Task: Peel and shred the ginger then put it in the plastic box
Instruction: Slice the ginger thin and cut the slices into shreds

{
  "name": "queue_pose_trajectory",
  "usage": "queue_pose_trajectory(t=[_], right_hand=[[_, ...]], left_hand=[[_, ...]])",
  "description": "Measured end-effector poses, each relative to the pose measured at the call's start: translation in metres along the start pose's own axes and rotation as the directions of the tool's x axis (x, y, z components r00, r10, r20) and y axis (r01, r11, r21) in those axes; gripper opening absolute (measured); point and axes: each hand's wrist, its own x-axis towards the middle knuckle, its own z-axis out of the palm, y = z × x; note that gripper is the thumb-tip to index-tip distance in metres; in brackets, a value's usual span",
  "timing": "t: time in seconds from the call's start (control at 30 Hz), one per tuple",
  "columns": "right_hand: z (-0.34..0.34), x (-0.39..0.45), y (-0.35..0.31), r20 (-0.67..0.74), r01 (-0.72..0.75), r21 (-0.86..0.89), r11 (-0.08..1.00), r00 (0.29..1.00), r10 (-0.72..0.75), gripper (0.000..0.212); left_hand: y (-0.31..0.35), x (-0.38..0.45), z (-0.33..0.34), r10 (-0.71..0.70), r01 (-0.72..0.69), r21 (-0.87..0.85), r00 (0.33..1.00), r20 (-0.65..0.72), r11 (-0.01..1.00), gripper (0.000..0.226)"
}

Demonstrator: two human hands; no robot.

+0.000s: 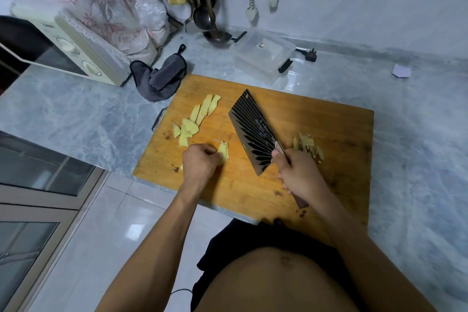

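The left hand (pixel 201 159) has its fingers curled, pinching a small stack of ginger slices (pixel 223 151) against the board (pixel 316 119) at about 7 o'clock of its middle. The right hand (pixel 297 175) is wrapped round the handle of the cleaver (pixel 253 132), whose blade is tipped with its flat face up and points toward 11 o'clock, clear of the stack. More slices (pixel 197 119) lie fanned at 9 to 10 o'clock on the board, and a heap of peel (pixel 307 145) sits at 3 o'clock, just beyond the right hand. So peeling and slicing look done; no shreds are visible, so shredding seems barely begun or just about to start. The box (pixel 264 54) waits at 12 o'clock, off the board, lid on as far as I can tell, with no ginger seen in it
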Motion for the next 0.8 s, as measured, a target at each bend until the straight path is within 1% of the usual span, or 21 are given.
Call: queue_pose_trajectory(t=[0.07, 0.13, 0.17, 0.2, 0.27, 0.33, 0.4, 0.47, 0.53, 0.6, 0.7, 0.73, 0.8], right_hand=[[-0.003, -0.003, -0.001, -0.008, 0.058, -0.118, 0.991, 0.998, -0.059, 0.041], [-0.005, -0.006, 0.0, 0.0, 0.102, -0.208, 0.973, 0.995, -0.104, 0.04], [-0.006, -0.007, 0.0, 0.001, 0.113, -0.235, 0.965, 0.993, -0.116, 0.04], [-0.006, -0.007, 0.001, -0.001, 0.119, -0.252, 0.96, 0.992, -0.124, 0.041], [-0.007, -0.007, 0.002, -0.007, 0.122, -0.266, 0.956, 0.992, -0.129, 0.039], [-0.007, -0.006, 0.0, -0.015, 0.127, -0.272, 0.954, 0.991, -0.136, 0.038], [-0.005, -0.004, -0.005, -0.019, 0.149, -0.262, 0.954, 0.987, -0.16, 0.038], [-0.003, -0.003, -0.012, -0.015, 0.166, -0.228, 0.959, 0.985, -0.174, 0.039], [0.0, -0.002, -0.019, -0.004, 0.177, -0.218, 0.96, 0.983, -0.182, 0.039], [0.002, -0.001, -0.024, 0.009, 0.194, -0.2, 0.96, 0.98, -0.197, 0.04], [0.002, 0.0, -0.023, 0.03, 0.18, -0.18, 0.967, 0.984, -0.178, 0.044], [0.001, 0.0, -0.021, 0.033, 0.171, -0.187, 0.967, 0.985, -0.168, 0.044], [-0.003, -0.001, -0.017, 0.027, 0.158, -0.202, 0.966, 0.987, -0.156, 0.041]], left_hand=[[0.005, -0.001, 0.006, -0.066, 0.068, -0.09, 0.998, 0.023, 0.994, 0.003], [0.008, -0.004, 0.012, -0.154, 0.167, -0.229, 0.985, 0.077, 0.959, 0.006], [0.004, -0.006, 0.013, -0.148, 0.16, -0.25, 0.987, 0.065, 0.955, 0.006], [-0.001, -0.01, 0.01, -0.093, 0.095, -0.201, 0.995, 0.018, 0.975, 0.01], [-0.019, -0.018, 0.0, 0.089, -0.087, 0.033, 0.992, -0.086, 0.996, 0.018], [-0.038, -0.025, -0.011, 0.24, -0.204, 0.243, 0.962, -0.132, 0.948, 0.022], [-0.052, -0.029, -0.016, 0.314, -0.254, 0.35, 0.941, -0.124, 0.902, 0.025], [-0.059, -0.031, -0.017, 0.344, -0.287, 0.389, 0.936, -0.082, 0.875, 0.025], [-0.061, -0.028, -0.017, 0.341, -0.296, 0.379, 0.938, -0.056, 0.877, 0.028], [-0.062, -0.019, -0.018, 0.361, -0.312, 0.386, 0.931, -0.06, 0.868, 0.032], [-0.062, -0.003, -0.019, 0.375, -0.286, 0.486, 0.922, -0.094, 0.826, 0.037], [-0.06, -0.002, -0.02, 0.379, -0.28, 0.485, 0.918, -0.117, 0.828, 0.038], [-0.057, -0.003, -0.019, 0.417, -0.325, 0.447, 0.901, -0.121, 0.833, 0.04]])
